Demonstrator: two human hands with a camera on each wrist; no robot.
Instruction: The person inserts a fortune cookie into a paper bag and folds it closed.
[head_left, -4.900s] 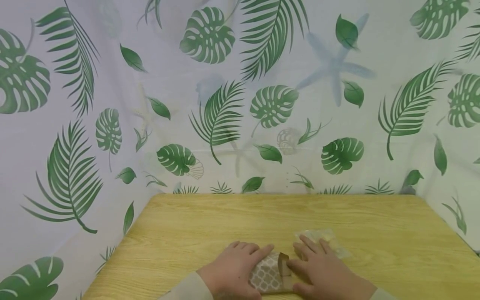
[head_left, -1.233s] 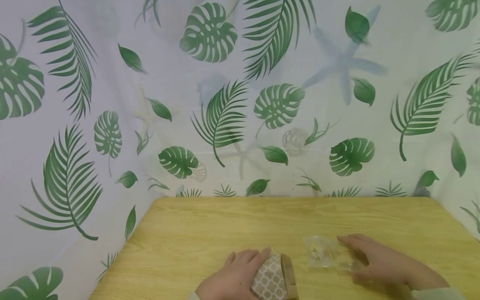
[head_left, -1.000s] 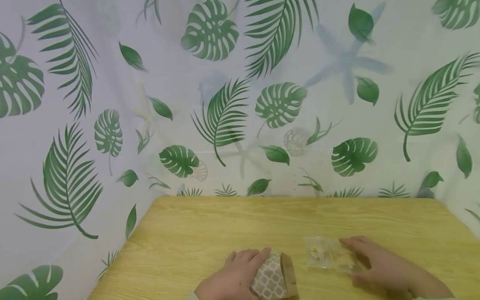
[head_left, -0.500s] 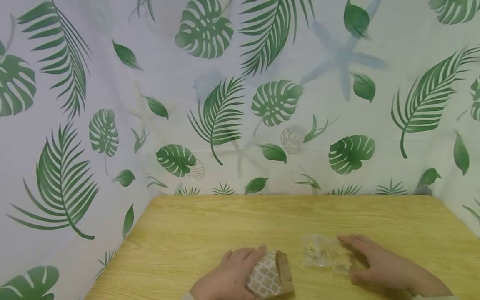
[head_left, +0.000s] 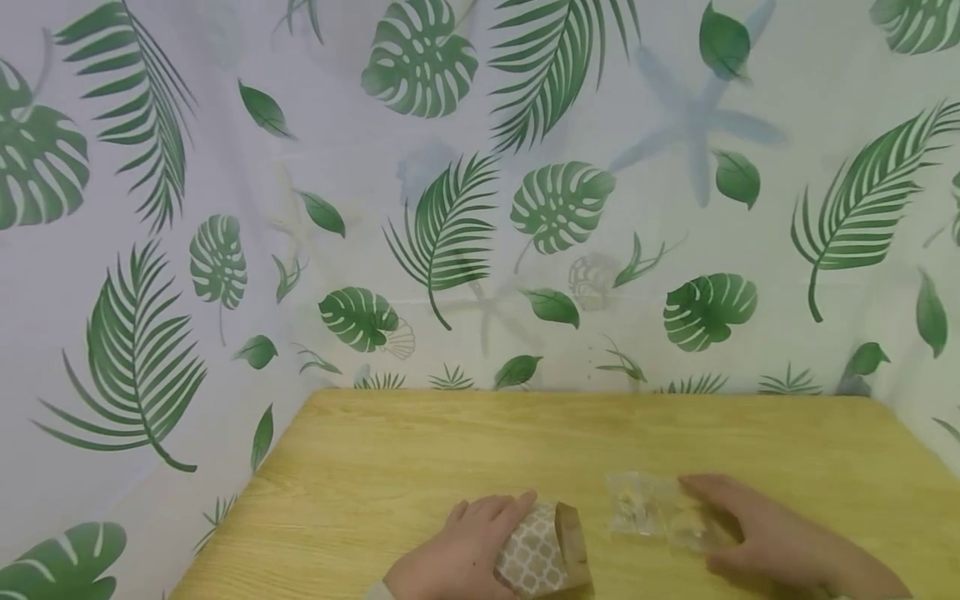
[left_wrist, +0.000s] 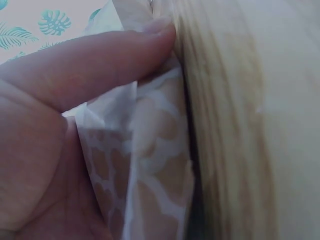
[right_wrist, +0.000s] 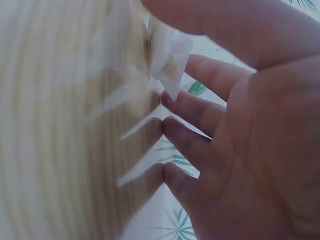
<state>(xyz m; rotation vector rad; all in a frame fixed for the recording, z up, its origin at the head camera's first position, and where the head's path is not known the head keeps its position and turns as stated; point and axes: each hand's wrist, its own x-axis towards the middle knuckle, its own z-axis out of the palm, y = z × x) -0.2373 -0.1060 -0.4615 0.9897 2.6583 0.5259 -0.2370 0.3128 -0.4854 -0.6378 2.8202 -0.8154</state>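
The paper bag (head_left: 531, 554) looks light and apt to crumple, best held by its sides, while the clear packets (head_left: 633, 507) seem light and slick, best pinched at an edge. On the table (head_left: 480, 442), well in from its far edge, the left hand (head_left: 465, 546) curls round the bag; the packets lie between it and the right hand (head_left: 772, 533), whose loosely spread fingers touch the wood, gripping nothing I can see.
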